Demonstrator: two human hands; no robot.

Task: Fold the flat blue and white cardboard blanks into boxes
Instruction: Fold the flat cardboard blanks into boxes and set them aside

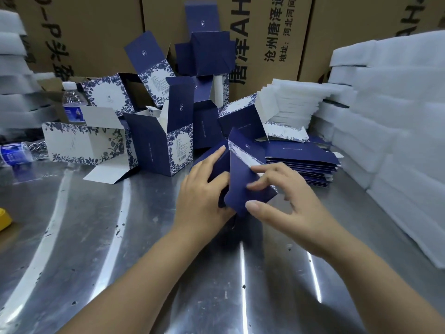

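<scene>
- Blank (243,179) in hand, dark blue with a white floral edge, sits just above the steel table (101,237), half opened, its long axis running from upper left, away from the person, down to lower right, toward them
- Left hand (204,201) wraps the blank's left side from below, fingers closed on it, index finger (214,154) stretched along the upper panel
- Right hand (286,201) lies to the right of the blank and touching it: the thumb presses the lower corner, and the fingertips (255,184) rest on the facing panel, spread loosely, not clenched
- Both hands are on it; my judgement is that the right one is placed to push panels square while the left steadies, so the next fold turns on the crease between them
- Stack of flat blanks (305,165) lies just beyond the right hand, near enough for the next pick
- Finished boxes (166,141) stand and lean in a heap behind, lids open
- White foam sheets (397,121) are piled at the right, with more at the far left; brown cartons (277,32) form the backdrop
- Water bottle (72,102) stands at the left, well apart from the work
</scene>
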